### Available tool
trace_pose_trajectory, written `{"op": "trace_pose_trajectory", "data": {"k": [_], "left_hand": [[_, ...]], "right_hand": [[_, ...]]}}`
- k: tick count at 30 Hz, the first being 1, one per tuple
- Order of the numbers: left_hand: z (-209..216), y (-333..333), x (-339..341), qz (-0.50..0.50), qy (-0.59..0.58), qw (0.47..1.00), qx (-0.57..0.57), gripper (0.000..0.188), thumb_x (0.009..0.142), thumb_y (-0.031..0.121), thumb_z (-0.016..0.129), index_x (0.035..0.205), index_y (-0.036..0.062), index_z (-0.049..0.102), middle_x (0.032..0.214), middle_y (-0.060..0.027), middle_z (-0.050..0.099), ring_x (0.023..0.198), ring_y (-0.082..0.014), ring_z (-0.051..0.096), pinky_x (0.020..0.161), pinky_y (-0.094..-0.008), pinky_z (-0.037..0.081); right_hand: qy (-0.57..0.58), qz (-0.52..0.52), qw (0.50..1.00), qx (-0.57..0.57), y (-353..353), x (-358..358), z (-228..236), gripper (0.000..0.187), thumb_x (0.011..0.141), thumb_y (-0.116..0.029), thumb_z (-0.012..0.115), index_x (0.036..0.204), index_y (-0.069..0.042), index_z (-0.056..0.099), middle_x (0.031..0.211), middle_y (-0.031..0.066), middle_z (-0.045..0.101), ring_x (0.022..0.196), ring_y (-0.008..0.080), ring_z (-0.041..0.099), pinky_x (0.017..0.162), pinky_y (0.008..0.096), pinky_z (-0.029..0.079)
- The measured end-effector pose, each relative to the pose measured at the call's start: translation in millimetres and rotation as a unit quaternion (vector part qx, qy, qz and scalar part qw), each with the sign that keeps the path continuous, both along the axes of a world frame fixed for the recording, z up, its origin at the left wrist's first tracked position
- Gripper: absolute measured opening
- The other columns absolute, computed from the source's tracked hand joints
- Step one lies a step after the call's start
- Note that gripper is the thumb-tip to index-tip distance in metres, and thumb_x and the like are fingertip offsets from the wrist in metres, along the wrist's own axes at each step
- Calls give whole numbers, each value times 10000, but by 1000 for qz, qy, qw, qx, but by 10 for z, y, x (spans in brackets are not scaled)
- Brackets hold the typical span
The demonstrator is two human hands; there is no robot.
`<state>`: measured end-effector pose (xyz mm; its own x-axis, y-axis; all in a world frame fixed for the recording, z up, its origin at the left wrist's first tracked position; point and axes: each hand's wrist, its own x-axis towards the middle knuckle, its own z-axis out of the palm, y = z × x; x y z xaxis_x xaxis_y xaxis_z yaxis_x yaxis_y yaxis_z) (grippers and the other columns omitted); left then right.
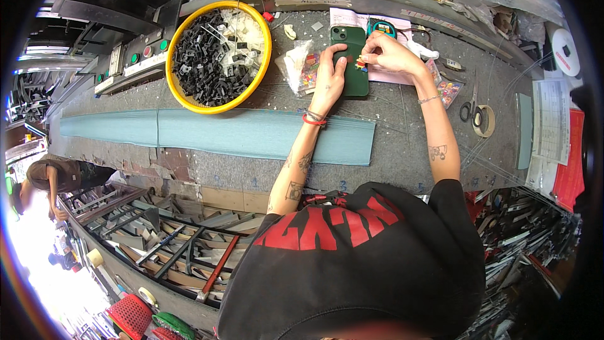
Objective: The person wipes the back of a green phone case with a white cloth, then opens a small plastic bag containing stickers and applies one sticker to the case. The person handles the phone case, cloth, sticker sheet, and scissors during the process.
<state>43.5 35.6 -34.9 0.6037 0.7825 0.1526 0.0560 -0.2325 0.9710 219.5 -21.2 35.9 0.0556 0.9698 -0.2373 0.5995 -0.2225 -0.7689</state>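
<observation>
A green phone [357, 86] shows its back with the camera lenses at the far end. My left hand [329, 77] grips its left side, with thumb and fingers on the back. Over the phone's right edge, my right hand [391, 55] pinches a small red, yellow and blue piece [360, 63], whose exact kind is too small to make out. Beside my left hand is a clear bag [299, 69] with small colourful pieces in it. Another such bag [448, 90] lies past my right wrist. A printed sheet of paper [393, 75] is partly under the phone.
A yellow basket [267, 63] of black and pale plastic parts stands at left. A long blue-grey strip [251, 132] lies across the bench. Right are scissors [472, 108], a tape roll [484, 122] and loose wires; a tape measure [381, 26] sits behind. Another person [60, 176] bends at far left.
</observation>
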Motion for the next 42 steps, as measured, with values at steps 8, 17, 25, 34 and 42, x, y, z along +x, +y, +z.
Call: {"op": "trace_pose_trajectory", "data": {"k": [8, 17, 25, 34, 42], "left_hand": [[2, -5, 12, -3, -15, 1000, -8, 261, 910, 81, 494, 1168, 41, 509, 1089, -159, 527, 1011, -268, 523, 908, -355, 402], [7, -13, 7, 10, -2, 1000, 27, 279, 904, 88, 519, 1179, 41, 514, 1091, -126, 549, 1012, -211, 534, 903, -320, 414], [-25, -5, 17, 5, -5, 1000, 7, 284, 902, 73, 509, 1184, 43, 512, 1106, -135, 555, 1012, -217, 543, 898, -325, 423], [58, -21, -1, -2, -5, 1000, -10, 290, 875, 27, 499, 1165, 33, 496, 1118, -185, 513, 1056, -322, 507, 940, -384, 384], [32, -19, 7, 0, -15, 1000, 6, 294, 873, 23, 505, 1167, 34, 493, 1114, -186, 506, 1051, -321, 504, 941, -380, 382]], "right_hand": [[-49, -11, 999, -19, 23, -50, 19, 126, 760, -97, 679, 768, 23, 640, 861, 98, 534, 820, 198, 554, 727, 309, 455], [-89, -22, 995, 26, 18, -89, -37, 119, 738, -87, 680, 727, 23, 637, 801, 112, 560, 809, 213, 561, 731, 315, 452], [-131, -30, 987, 86, -11, -113, -119, 114, 717, -84, 678, 707, 20, 632, 791, 123, 566, 813, 239, 563, 739, 330, 449], [-136, -46, 986, 87, 0, -112, -160, 105, 709, -65, 670, 673, 23, 627, 765, 131, 595, 834, 248, 568, 761, 343, 447], [-155, -48, 983, 89, 20, -117, -184, 82, 699, -56, 662, 674, 19, 638, 757, 142, 596, 842, 264, 572, 767, 352, 446]]}}
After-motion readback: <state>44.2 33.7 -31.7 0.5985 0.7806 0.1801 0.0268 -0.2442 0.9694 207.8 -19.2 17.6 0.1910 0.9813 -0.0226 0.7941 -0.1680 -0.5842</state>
